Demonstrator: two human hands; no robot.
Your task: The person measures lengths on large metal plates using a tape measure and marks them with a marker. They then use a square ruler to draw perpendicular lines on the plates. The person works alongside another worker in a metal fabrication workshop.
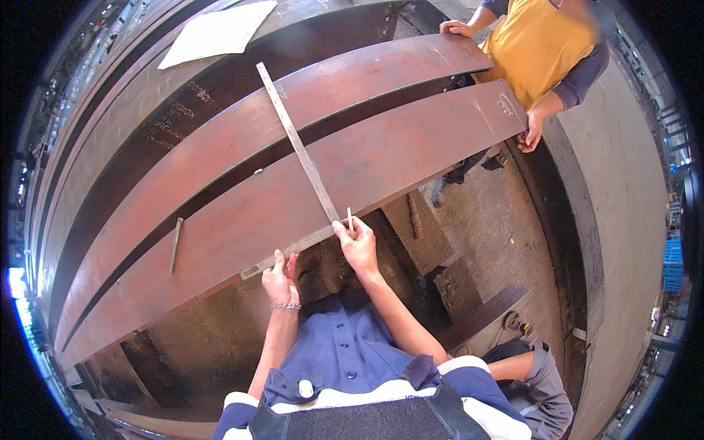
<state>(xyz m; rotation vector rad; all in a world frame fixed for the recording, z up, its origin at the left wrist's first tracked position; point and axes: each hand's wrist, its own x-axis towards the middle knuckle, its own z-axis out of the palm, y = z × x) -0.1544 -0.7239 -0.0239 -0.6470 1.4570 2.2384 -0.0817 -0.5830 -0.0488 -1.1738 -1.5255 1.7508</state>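
Observation:
A long reddish-brown steel plate (242,220) lies across in front of me. Over it rests a metal carpenter's square (299,147), its long blade pointing away and its short leg along the plate's near edge. My left hand (281,282) grips the short leg, thumb on top and fingers partly hidden below. At the square's corner, my right hand (358,248) is closed, with a thin pale chalk-like stick (350,218) standing up between its fingers. The thumb of that hand is by the corner. A thin metal strip (176,246) lies on the plate, left of my hands.
A second steel plate (220,136) lies beyond a narrow gap. White paper sheets (216,33) rest farther off. At the far right, a co-worker in a yellow top (546,44) touches both plates' ends. Another person's grey sleeve (543,389) shows at lower right. Dark steel bars (488,315) lie below.

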